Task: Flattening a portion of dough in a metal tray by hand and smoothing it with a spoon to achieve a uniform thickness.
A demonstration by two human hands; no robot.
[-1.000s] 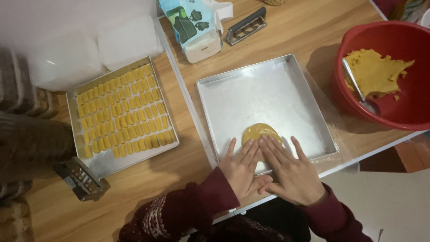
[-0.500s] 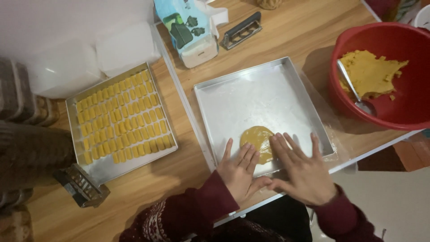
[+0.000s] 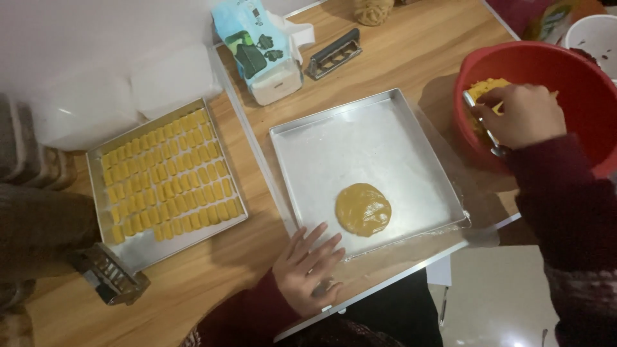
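The right hand point(image 3: 524, 115) reaches into the round red plastic bowl point(image 3: 578, 77), its grip closed on the handle of a metal spoon point(image 3: 483, 128) set in the yellow dough point(image 3: 483, 87) there. The left hand point(image 3: 307, 270) lies flat with fingers spread, its grip apart and holding nothing, pressed on the near edge of the square silver baking tray point(image 3: 360, 141). A flattened round disc of tan dough point(image 3: 363, 209) sits in that tray's near part, just beside the fingertips. Further left on the wooden counter point(image 3: 411, 51) stands a second metal tray filled with rows of small yellow dough pieces point(image 3: 166, 177).
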